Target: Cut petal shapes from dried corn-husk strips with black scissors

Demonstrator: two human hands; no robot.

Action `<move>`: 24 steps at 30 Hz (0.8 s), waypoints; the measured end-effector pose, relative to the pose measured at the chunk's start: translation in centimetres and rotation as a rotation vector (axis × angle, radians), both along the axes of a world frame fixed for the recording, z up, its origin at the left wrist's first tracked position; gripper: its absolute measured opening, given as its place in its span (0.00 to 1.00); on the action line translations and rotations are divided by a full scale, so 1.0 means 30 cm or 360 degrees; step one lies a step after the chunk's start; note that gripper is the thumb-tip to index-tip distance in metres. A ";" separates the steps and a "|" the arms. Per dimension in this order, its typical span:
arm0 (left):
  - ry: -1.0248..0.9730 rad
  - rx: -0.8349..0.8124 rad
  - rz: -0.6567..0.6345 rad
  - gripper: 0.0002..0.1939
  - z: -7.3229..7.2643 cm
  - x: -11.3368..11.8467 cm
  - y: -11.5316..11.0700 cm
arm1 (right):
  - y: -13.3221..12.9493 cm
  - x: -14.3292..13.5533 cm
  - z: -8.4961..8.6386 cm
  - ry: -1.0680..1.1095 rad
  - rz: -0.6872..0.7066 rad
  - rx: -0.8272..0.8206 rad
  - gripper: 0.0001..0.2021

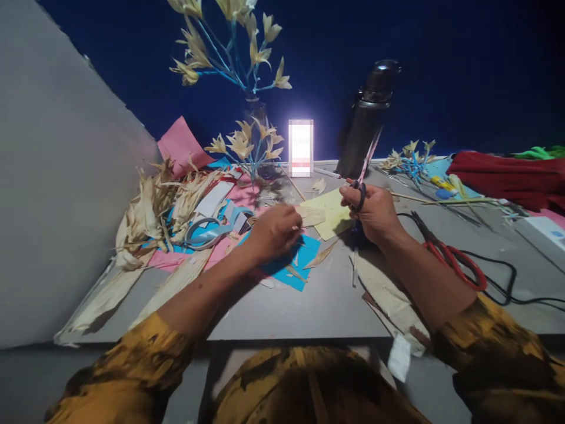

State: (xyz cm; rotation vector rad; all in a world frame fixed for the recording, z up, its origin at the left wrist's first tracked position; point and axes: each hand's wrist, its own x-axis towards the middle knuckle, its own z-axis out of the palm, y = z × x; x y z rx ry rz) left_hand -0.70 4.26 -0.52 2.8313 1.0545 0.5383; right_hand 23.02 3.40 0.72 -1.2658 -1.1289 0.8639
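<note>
My right hand (374,213) is closed round the dark handle of a pair of scissors (369,159), whose blades point up and away. Left of it, my left hand (277,232) has its fingers curled together over a blue sheet (293,265). A pale, thin piece of husk (312,216) lies by its fingertips, over a yellow sheet (331,206); whether the fingers grip it is hidden. Small husk scraps (320,255) are on and beside the blue sheet.
Dried husks (150,203), pink paper and a tape roll (207,232) are heaped at left. Husk flowers (242,144) and a dark flask (366,118) stand at the back. Red-handled scissors (454,259), a black cable and red cloth (507,179) lie at right.
</note>
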 end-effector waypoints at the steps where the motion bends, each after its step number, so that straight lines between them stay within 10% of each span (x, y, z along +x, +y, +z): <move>1: 0.0052 -0.0153 -0.0145 0.11 0.001 0.015 -0.033 | -0.001 -0.001 0.000 -0.0036 0.0004 0.0021 0.15; 14: 0.0197 -0.0247 -0.0328 0.15 -0.033 0.057 -0.113 | -0.023 -0.023 0.003 -0.0356 0.0102 -0.0073 0.19; 24: 0.0113 -0.1375 -0.0727 0.06 0.070 -0.002 -0.159 | -0.032 -0.040 0.003 -0.0527 0.0127 -0.0148 0.21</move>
